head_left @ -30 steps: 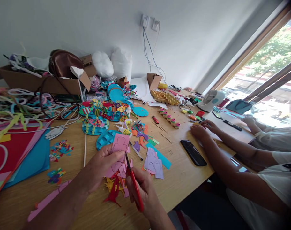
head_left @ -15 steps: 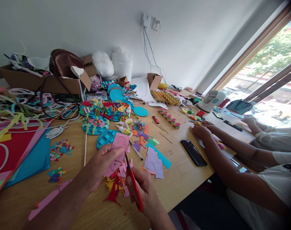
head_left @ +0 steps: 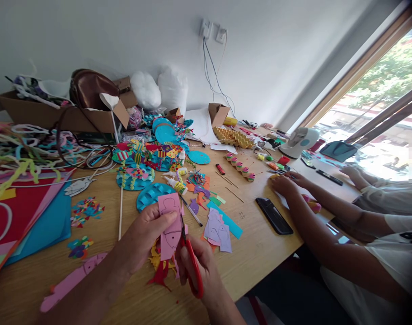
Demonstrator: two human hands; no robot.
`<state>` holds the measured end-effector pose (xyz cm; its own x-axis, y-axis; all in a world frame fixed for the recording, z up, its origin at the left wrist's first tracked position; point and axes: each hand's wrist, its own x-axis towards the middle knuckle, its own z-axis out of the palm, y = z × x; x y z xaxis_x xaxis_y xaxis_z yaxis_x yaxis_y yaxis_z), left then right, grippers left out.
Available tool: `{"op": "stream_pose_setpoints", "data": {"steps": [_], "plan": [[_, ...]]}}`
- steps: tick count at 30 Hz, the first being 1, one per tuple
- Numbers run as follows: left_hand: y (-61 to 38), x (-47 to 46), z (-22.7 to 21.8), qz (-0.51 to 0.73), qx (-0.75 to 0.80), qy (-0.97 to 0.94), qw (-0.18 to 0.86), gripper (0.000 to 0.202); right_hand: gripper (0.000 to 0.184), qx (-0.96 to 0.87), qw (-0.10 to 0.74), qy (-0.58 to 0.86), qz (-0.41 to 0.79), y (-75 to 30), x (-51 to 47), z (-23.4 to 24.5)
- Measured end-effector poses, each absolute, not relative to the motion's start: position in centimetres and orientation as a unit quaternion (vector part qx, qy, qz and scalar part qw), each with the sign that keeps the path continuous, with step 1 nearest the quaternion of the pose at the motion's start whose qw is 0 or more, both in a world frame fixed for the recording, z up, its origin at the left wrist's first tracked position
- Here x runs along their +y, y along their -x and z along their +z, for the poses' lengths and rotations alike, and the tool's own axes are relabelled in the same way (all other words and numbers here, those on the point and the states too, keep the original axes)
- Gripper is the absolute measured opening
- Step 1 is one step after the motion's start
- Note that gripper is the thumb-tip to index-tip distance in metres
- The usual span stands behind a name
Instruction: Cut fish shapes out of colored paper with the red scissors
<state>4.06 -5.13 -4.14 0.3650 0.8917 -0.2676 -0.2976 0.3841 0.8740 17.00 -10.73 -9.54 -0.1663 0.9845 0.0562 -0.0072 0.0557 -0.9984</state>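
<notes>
My left hand [head_left: 150, 237] pinches a strip of pink paper [head_left: 170, 232] between thumb and fingers. A fish shape is drawn on the strip in dark line. My right hand [head_left: 201, 268] is wrapped round the red handles of a pair of scissors [head_left: 193, 266], whose blades meet the strip's right edge. Below the hands lies a heap of red and yellow paper scraps [head_left: 160, 271]. Another pink paper piece with drawn lines [head_left: 73, 280] rests on the table, partly behind my left forearm. To the right are purple paper pieces [head_left: 217, 228] with drawn outlines.
Near the strip lie a pen [head_left: 192, 212], glue bottles [head_left: 176, 184] and a blue disc [head_left: 152, 197]. A black phone [head_left: 273, 215] lies to the right, beside a co-worker's hands [head_left: 285, 183]. Coloured sheets [head_left: 39, 225] and small paper bits [head_left: 86, 211] cover the left.
The pink strip has turned more upright and shifted slightly, showing more of the drawn fish. The scissors have come with it, still at its right edge. The co-worker's hands have moved a little.
</notes>
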Motion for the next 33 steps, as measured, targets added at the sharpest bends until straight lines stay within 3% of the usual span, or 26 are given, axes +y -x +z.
{"op": "stream_pose_setpoints", "data": {"steps": [19, 33], "plan": [[-4.28, -5.44, -3.86, 0.382, 0.425, -0.424, 0.703, 0.033, 0.051, -0.551, 0.48, 0.433, 0.528, -17.31, -10.76, -10.25], [-4.33, -5.6, -4.28, 0.405, 0.399, -0.401, 0.718, 0.027, 0.055, -0.545, 0.492, 0.445, 0.513, -16.89, -10.77, -10.21]]}}
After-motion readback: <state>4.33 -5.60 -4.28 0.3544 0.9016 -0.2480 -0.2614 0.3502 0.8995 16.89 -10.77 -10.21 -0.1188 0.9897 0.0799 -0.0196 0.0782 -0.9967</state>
